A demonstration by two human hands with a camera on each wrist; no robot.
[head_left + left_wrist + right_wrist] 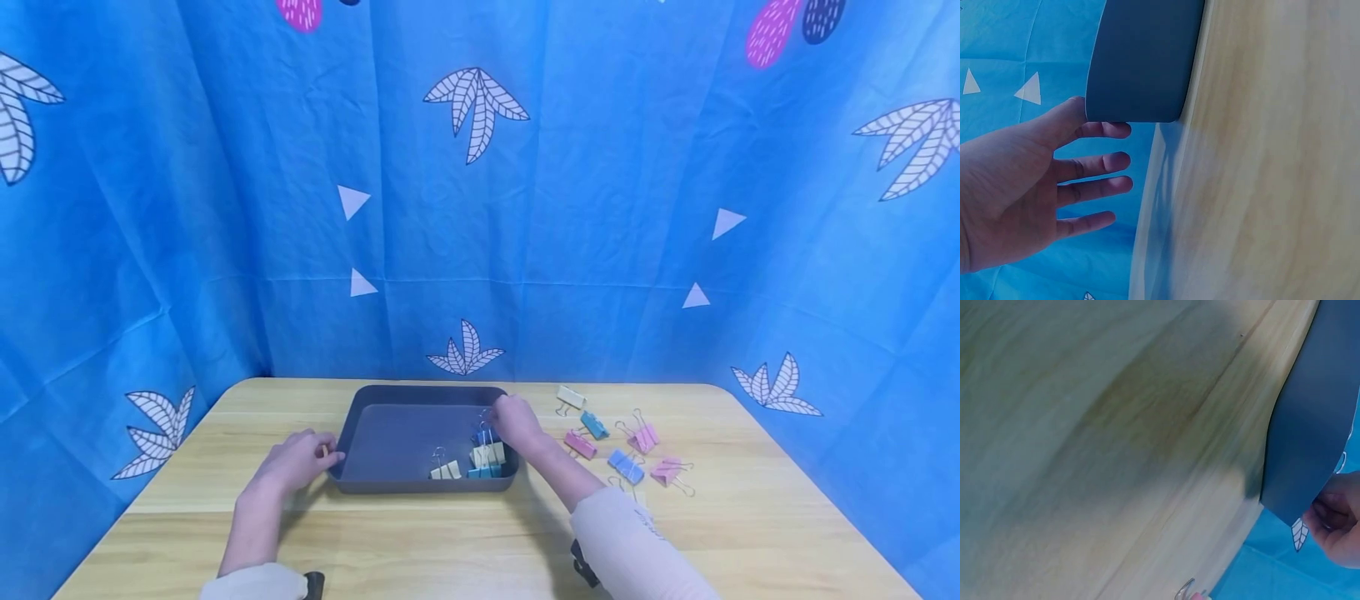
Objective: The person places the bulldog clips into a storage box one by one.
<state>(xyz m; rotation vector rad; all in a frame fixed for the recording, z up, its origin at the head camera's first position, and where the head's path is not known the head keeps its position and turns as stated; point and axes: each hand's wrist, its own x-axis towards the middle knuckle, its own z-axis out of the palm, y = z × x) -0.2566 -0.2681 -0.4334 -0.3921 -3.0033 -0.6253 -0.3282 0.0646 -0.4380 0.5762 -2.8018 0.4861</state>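
Observation:
A dark grey tray (401, 437) sits near the table's far side. At its left wall is my left hand (291, 463), thumb over the rim and index finger outside it; the other fingers (1094, 190) stretch out spread. My right hand (517, 423) is at the tray's back right corner with fingers curled, and silver wire loops show right at the fingertips. The grip itself is partly hidden. Beneath it in the tray are a blue binder clip (487, 436), a cream binder clip (489, 455) and a teal binder clip (484, 472). Another cream binder clip (446, 472) lies left of them.
Right of the tray lie loose binder clips: cream (572, 397), teal (595, 426), dark pink (581, 444), blue (626, 467) and pink (644, 437). One more lies partly behind the right sleeve (637, 542). A blue patterned curtain (600, 208) surrounds the wooden table (420, 542).

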